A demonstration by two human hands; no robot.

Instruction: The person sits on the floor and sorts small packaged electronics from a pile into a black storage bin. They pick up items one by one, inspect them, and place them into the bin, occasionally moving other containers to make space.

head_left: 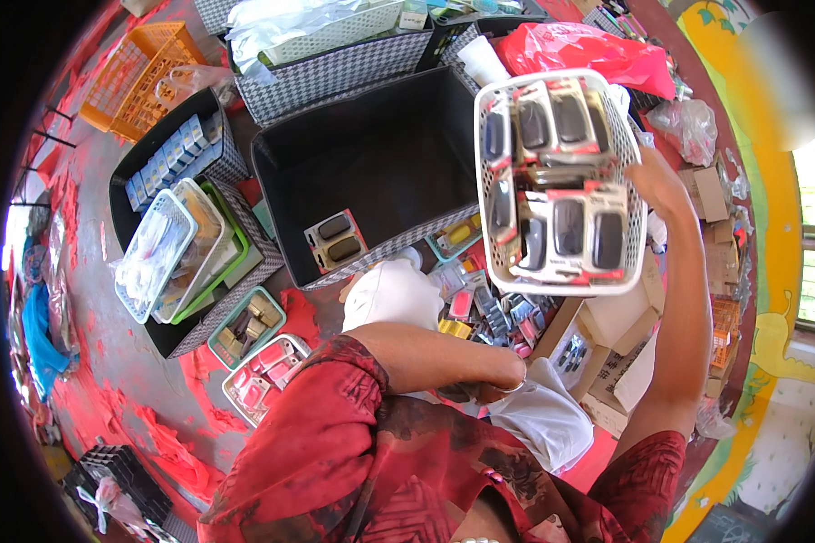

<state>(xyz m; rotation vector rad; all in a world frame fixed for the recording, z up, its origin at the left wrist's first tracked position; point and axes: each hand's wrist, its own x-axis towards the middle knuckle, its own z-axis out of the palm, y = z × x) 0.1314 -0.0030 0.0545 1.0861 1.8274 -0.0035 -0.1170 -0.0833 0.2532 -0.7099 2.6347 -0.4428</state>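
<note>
A white plastic basket (641, 237) stands tilted toward me at the right, filled with carded packs (569, 226) of dark, rounded oblong items; their kind is unclear. My right hand (658, 185) is closed on the basket's right rim. My left arm lies bent across my front, and my left hand (474, 393) is mostly hidden beneath the forearm, its fingers out of sight. To the left of the basket is a large black bin (371, 136) with a houndstooth outside. One similar pack (336, 242) with two dark items lies in its near left corner.
A smaller houndstooth bin (122, 226) with blue-and-white boxes and stacked trays stands left. An orange crate (140, 77) is behind it. Small baskets (247, 324) sit nearer me. Loose packaged goods (507, 317) and an open carton (620, 312) lie below the white basket; a red bag (589, 54) is beyond it.
</note>
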